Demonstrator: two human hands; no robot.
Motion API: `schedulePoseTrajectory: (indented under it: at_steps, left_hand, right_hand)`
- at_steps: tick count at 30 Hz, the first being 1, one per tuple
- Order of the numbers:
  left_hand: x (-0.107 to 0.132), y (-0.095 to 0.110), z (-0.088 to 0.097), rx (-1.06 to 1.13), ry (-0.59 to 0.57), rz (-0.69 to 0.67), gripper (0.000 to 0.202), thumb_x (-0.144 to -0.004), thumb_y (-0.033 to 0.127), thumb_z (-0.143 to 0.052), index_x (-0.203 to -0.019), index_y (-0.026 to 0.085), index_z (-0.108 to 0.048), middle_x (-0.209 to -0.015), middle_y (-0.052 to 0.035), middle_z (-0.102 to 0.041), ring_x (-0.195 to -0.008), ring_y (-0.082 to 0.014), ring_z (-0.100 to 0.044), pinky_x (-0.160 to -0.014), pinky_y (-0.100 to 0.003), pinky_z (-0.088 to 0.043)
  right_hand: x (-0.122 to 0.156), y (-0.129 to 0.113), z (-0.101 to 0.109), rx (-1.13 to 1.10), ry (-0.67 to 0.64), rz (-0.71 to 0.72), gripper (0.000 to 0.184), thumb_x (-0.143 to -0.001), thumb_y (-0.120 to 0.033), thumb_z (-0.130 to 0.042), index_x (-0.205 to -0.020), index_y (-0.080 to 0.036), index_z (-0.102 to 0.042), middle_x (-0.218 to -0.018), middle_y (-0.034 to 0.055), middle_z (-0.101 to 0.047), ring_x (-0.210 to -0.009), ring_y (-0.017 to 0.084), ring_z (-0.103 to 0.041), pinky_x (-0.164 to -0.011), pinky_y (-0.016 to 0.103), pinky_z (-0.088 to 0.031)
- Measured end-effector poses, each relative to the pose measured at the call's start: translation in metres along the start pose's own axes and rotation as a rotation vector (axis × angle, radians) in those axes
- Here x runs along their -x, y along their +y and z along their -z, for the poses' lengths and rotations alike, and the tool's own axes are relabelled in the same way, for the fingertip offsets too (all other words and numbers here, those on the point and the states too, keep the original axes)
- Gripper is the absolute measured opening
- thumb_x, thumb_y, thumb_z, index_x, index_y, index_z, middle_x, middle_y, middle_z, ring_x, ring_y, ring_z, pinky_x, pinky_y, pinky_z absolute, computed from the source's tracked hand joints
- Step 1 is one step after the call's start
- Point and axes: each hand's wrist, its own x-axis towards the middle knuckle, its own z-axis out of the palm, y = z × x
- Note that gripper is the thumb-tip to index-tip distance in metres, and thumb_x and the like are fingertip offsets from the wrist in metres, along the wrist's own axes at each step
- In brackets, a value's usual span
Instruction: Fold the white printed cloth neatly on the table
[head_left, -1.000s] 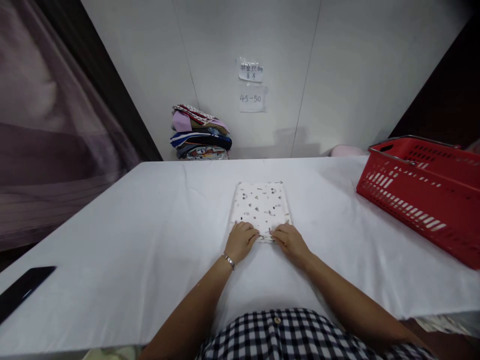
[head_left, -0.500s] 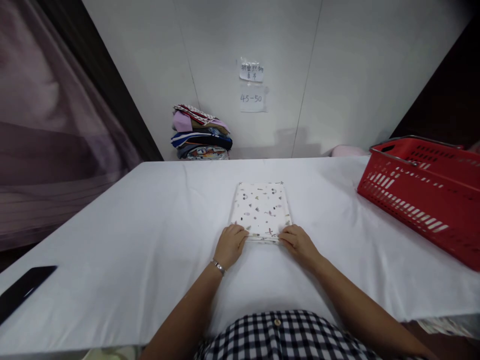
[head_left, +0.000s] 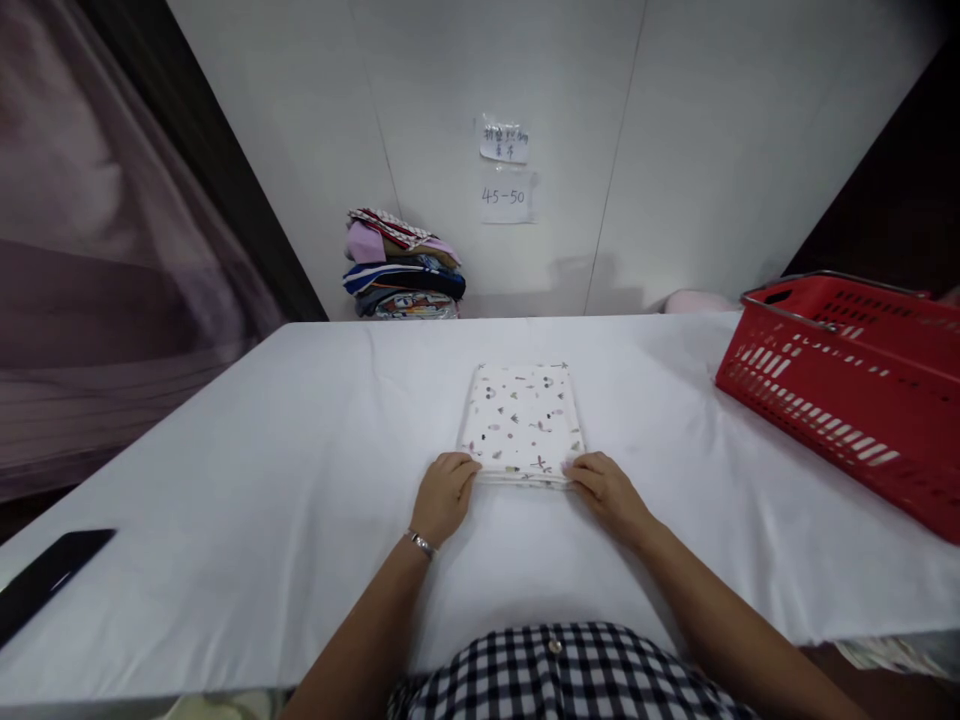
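Observation:
A folded white cloth with small printed motifs [head_left: 523, 422] lies flat in the middle of the white table [head_left: 300, 450]. My left hand [head_left: 442, 495] pinches its near left corner, fingers curled onto the edge. My right hand [head_left: 609, 490] grips the near right corner the same way. A bracelet sits on my left wrist. Both forearms reach in from the bottom of the view.
A red plastic basket [head_left: 847, 390] stands on the table at the right. A stack of folded clothes [head_left: 401, 268] rests against the wall at the back. A dark flat object [head_left: 45, 580] lies at the table's near left edge. Paper notes [head_left: 504, 170] hang on the wall.
Both hands slid apart along the cloth's near edge, from its middle out to the two near corners. The cloth stayed in place.

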Motion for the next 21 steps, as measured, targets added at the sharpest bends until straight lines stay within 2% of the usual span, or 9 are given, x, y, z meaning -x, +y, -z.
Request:
schedulePoseTrajectory:
  at_steps: [4, 12, 21]
  left_hand:
    - [-0.0017, 0.0044, -0.0029, -0.035, -0.047, -0.018, 0.021, -0.084, 0.016, -0.047, -0.099, 0.022, -0.060, -0.098, -0.0048, -0.061, -0.095, -0.0194, -0.052, -0.081, -0.037, -0.042]
    - [-0.0002, -0.0022, -0.0026, -0.040, 0.007, 0.042, 0.017, -0.085, 0.019, -0.046, -0.095, 0.022, -0.061, -0.096, -0.0055, -0.061, -0.093, -0.0201, -0.053, -0.080, -0.038, -0.043]
    - [0.0006, -0.0039, 0.0007, 0.004, -0.026, 0.047, 0.016, -0.082, 0.015, -0.047, -0.090, 0.021, -0.059, -0.094, -0.0047, -0.061, -0.091, -0.0195, -0.053, -0.080, -0.037, -0.045]
  right_hand:
    - [-0.0010, -0.0003, -0.0030, -0.001, 0.021, -0.018, 0.022, -0.089, -0.019, -0.044, -0.099, -0.022, -0.064, -0.093, 0.0077, -0.062, -0.085, 0.020, -0.054, -0.073, 0.035, -0.046]
    - [0.0020, 0.0025, 0.0016, -0.008, 0.038, -0.045, 0.023, -0.088, -0.022, -0.047, -0.106, -0.023, -0.061, -0.096, 0.0082, -0.060, -0.088, 0.021, -0.053, -0.074, 0.037, -0.047]
    - [0.0080, 0.0078, 0.0025, -0.012, 0.012, -0.059, 0.019, -0.088, -0.023, -0.047, -0.096, -0.022, -0.064, -0.091, 0.0070, -0.061, -0.083, 0.019, -0.054, -0.072, 0.035, -0.047]
